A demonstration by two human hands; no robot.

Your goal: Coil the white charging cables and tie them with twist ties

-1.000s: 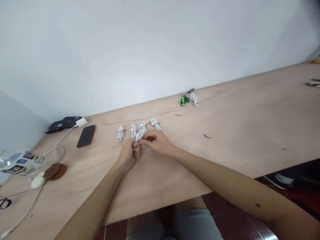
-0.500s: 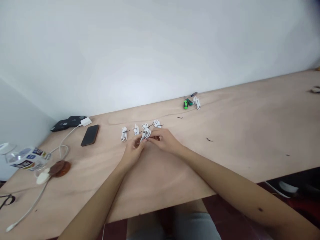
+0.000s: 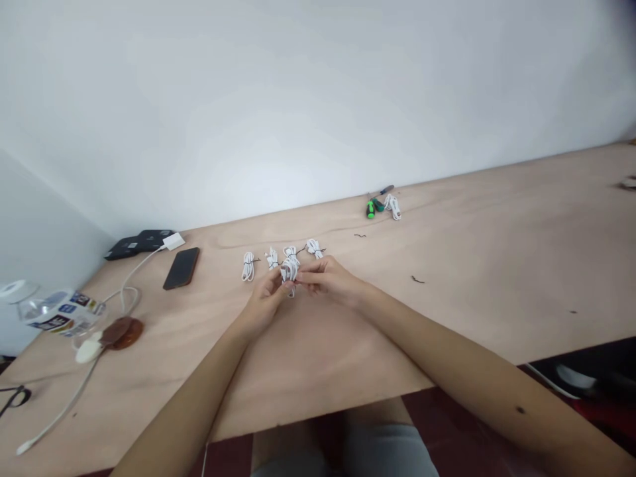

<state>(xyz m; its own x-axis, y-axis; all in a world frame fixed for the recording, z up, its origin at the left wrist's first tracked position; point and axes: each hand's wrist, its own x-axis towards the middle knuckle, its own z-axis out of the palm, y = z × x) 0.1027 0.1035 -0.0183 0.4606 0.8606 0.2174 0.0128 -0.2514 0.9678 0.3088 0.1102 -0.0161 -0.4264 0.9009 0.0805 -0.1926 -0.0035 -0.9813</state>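
Nothing legible (bottle label [image 3: 68,314] blurred).

"What does the person wear?"

"Light grey shorts [image 3: 390,452], at the bottom centre of the frame. The cloth looks plain, with a visible hem across the leg on the right."

"And above the hem?"

"A bit of bare thigh [image 3: 381,412], partly hidden by the table [image 3: 318,371]."

"The arms?"

"Both the left arm [image 3: 199,391] and the right arm [image 3: 437,351] are bare as far as they show. The right one has a small, dark, roundish mark [image 3: 520,410], lower right of the frame."

"The hands?"

"Bare too, left [image 3: 267,298] and right [image 3: 332,279], slim-fingered; finer details are too small to tell."
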